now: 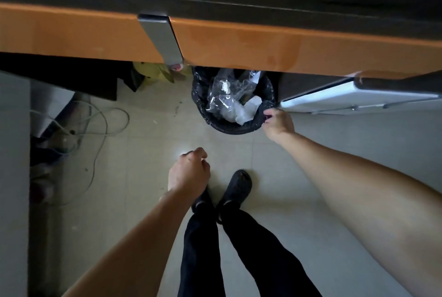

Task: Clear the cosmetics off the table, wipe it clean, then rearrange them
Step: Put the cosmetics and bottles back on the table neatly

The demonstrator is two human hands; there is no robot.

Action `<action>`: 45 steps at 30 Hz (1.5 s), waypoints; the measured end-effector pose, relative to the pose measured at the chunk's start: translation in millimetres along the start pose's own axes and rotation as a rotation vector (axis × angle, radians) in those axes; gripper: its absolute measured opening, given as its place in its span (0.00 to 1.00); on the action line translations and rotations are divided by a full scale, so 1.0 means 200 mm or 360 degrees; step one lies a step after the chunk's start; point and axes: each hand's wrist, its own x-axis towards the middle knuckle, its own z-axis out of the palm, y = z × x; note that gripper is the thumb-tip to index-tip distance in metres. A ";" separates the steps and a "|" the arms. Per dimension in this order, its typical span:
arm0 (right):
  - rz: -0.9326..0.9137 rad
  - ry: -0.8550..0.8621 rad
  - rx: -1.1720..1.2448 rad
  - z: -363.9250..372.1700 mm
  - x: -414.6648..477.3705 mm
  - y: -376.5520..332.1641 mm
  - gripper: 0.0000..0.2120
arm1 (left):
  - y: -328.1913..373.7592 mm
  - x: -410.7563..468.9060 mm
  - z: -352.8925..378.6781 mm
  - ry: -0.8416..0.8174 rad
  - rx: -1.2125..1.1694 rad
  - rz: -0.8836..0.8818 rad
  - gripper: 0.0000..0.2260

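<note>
1. Orange edging marks the table from above. The person stands in front of it, looking down at a black-lined bin that sits half under its edge.
2. This looks like the throwing-away of used wipes at the end of wiping. Crumpled white tissue and clear plastic lie in the bin.
3. The right hand is at the bin's near rim with its fingers curled in. I cannot tell whether it pinches the liner or has only let something drop.
4. The left hand hangs over the floor, loosely curled, with nothing seen in it.
5. Next would probably be turning back to the tabletop and fetching the cosmetics for rearranging, with both hands free.
6. No cosmetics are in view. The tabletop is a dark, blurred strip, so its cleanliness cannot be judged. The space under the table is dim, and only loose cables can be made out there.
</note>
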 end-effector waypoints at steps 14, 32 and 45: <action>0.0010 0.0100 0.0111 -0.73 -0.82 -0.02 0.15 | 0.60 -0.41 -0.65 -0.0002 0.0146 0.0426 0.13; -0.0079 0.0488 0.0356 -1.92 -0.97 0.25 0.14 | 1.74 -0.68 -0.99 0.0175 0.0305 0.0954 0.12; -0.0090 0.0438 0.0323 -2.66 -0.16 0.53 0.28 | 2.60 -0.33 -0.60 0.0230 0.0052 0.0694 0.11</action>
